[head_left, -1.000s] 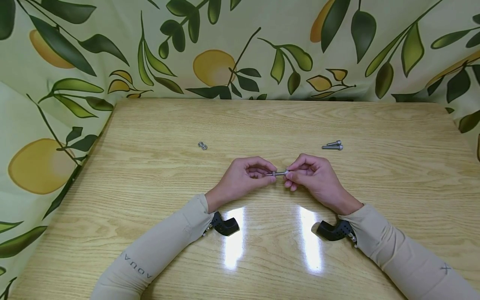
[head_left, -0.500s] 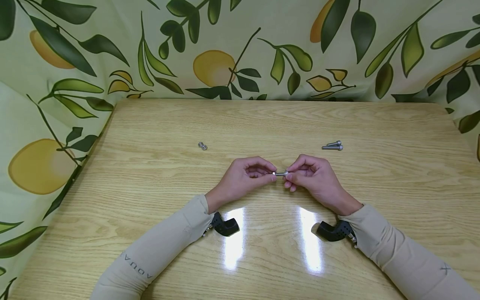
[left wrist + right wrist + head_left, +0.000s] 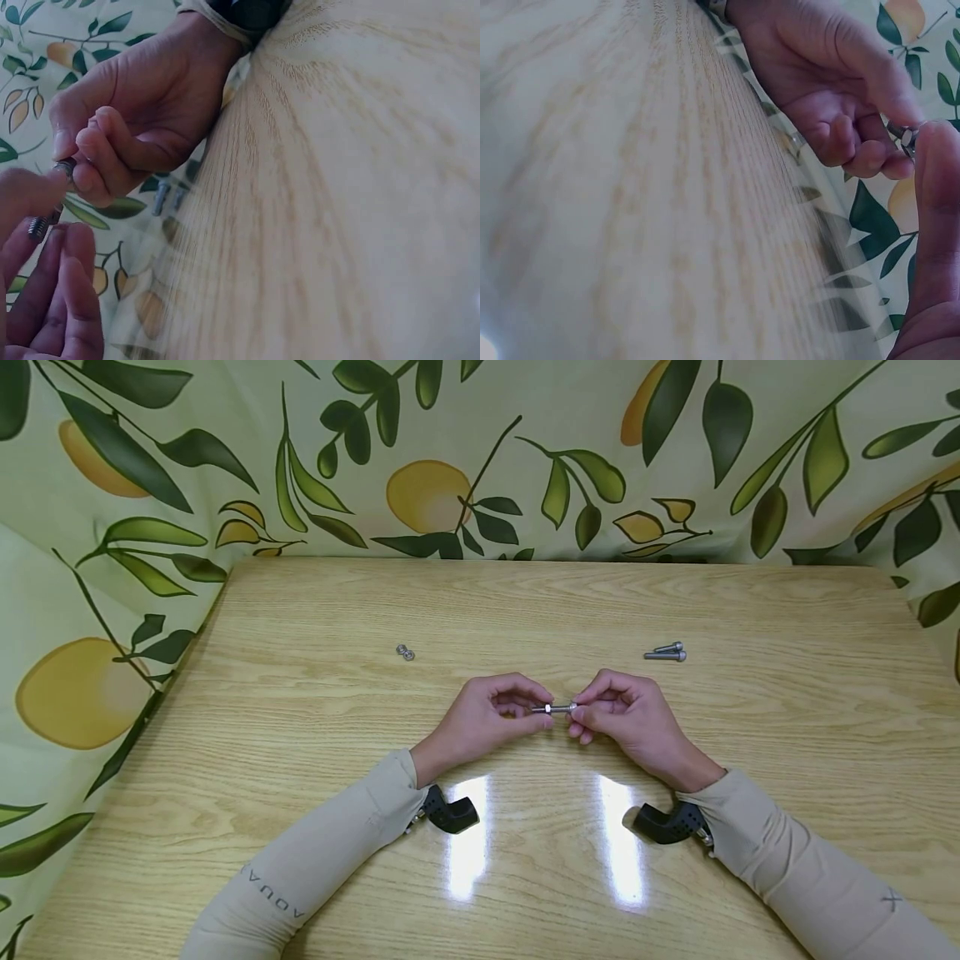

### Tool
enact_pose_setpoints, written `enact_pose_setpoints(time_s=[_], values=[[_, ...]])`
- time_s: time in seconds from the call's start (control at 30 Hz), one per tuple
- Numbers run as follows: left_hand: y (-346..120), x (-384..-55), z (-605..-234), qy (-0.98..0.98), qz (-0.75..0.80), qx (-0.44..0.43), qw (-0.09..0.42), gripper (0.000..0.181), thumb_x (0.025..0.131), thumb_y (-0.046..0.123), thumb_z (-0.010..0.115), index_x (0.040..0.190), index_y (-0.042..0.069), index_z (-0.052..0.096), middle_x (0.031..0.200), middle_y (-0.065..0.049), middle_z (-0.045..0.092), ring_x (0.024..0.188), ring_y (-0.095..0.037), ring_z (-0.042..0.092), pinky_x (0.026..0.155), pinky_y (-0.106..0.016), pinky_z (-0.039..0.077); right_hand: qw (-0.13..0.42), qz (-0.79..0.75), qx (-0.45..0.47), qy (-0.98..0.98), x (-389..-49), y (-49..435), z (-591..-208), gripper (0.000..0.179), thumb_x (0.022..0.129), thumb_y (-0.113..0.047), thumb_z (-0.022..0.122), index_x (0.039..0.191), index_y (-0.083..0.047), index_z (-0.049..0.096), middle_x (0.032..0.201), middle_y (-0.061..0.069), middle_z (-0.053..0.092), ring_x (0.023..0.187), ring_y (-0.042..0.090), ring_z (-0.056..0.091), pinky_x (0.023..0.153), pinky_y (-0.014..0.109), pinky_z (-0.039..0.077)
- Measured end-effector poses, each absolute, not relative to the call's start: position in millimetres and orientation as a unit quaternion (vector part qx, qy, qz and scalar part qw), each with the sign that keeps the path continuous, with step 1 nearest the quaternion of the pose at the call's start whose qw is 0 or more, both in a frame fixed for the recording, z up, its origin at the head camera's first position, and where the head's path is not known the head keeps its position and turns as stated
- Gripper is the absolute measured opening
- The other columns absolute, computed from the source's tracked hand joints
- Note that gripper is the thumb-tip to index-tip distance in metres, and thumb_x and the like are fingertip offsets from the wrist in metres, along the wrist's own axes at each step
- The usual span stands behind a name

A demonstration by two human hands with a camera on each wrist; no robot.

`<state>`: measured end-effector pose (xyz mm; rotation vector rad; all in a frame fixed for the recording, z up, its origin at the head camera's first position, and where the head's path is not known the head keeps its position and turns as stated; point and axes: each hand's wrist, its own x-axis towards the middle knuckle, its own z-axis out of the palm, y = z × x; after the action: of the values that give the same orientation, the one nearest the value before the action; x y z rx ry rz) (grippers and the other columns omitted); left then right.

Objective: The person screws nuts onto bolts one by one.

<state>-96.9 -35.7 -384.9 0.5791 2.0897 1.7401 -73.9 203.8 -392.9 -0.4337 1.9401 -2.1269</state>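
Between the two hands a metal bolt (image 3: 562,708) lies level above the table, its head to the right. A hex nut (image 3: 548,709) sits around its threaded shank, near the left fingertips. My left hand (image 3: 491,714) holds the nut between thumb and forefinger; the bolt's threaded end (image 3: 36,229) pokes out past it in the left wrist view. With thumb and forefinger my right hand (image 3: 630,718) pinches the bolt head (image 3: 66,165), other fingers curled below. In the right wrist view the nut (image 3: 908,139) is partly hidden by fingertips.
Two loose nuts (image 3: 405,652) lie touching at the back left of the wooden table (image 3: 337,610). Two more bolts (image 3: 665,652) lie at the back right. Black wrist devices (image 3: 450,810) hang under both sleeves. A leaf-patterned cloth (image 3: 315,460) rises behind the table.
The left thumb and forefinger shift slightly around the nut, which shows a different face. The bolt and right hand stay almost in place.
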Motion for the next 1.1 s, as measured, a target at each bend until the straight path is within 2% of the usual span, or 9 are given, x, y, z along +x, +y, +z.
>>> enact_pose_setpoints(time_s=[0.2,0.43,0.53,0.8,1.1], values=[[-35.7,-96.8,-385.7,0.741,0.614,0.197,0.186,0.018,0.095,0.021,0.077,0.110,0.010,0.075,0.109,-0.008,0.077,0.095,-0.009,0.074,0.087,-0.026,0.062,0.113,-0.727,-0.148,0.661,-74.2,204.0,-392.8,0.014,0.096,0.010,0.063,0.095,-0.003,0.068,0.087,0.008,0.078,0.075,0.011,0.076,0.065,0.026,0.062],[-35.1,-97.2,-386.3,0.734,0.622,0.210,0.174,0.018,0.090,0.009,0.080,0.107,0.006,0.075,0.108,-0.012,0.076,0.090,-0.008,0.072,0.082,-0.022,0.061,0.113,-0.725,-0.144,0.664,-74.2,204.1,-392.9,0.014,0.096,0.010,0.062,0.095,-0.003,0.068,0.087,0.004,0.077,0.074,0.010,0.076,0.064,0.026,0.062],[-35.4,-97.0,-386.1,0.736,0.620,0.211,0.173,0.020,0.089,0.008,0.081,0.108,0.006,0.075,0.109,-0.012,0.076,0.090,-0.008,0.071,0.082,-0.021,0.060,0.114,-0.728,-0.146,0.660,-74.1,204.2,-393.2,0.015,0.096,0.010,0.062,0.095,-0.003,0.068,0.087,0.004,0.077,0.075,0.010,0.076,0.064,0.026,0.062],[-35.7,-96.6,-384.3,0.740,0.614,0.198,0.191,0.020,0.100,0.022,0.070,0.113,0.007,0.074,0.107,-0.011,0.079,0.097,-0.016,0.077,0.086,-0.027,0.062,0.114,-0.729,-0.149,0.658,-74.1,204.6,-393.9,0.014,0.096,0.010,0.062,0.095,-0.003,0.068,0.087,0.008,0.078,0.075,0.011,0.076,0.064,0.026,0.062],[-34.9,-97.0,-384.6,0.744,0.608,0.205,0.188,0.022,0.093,0.015,0.078,0.113,0.006,0.074,0.113,-0.010,0.077,0.096,-0.008,0.073,0.089,-0.025,0.062,0.113,-0.733,-0.151,0.653,-74.2,204.4,-394.0,0.016,0.096,0.011,0.061,0.095,-0.004,0.068,0.087,0.009,0.077,0.075,0.011,0.076,0.064,0.026,0.062]])
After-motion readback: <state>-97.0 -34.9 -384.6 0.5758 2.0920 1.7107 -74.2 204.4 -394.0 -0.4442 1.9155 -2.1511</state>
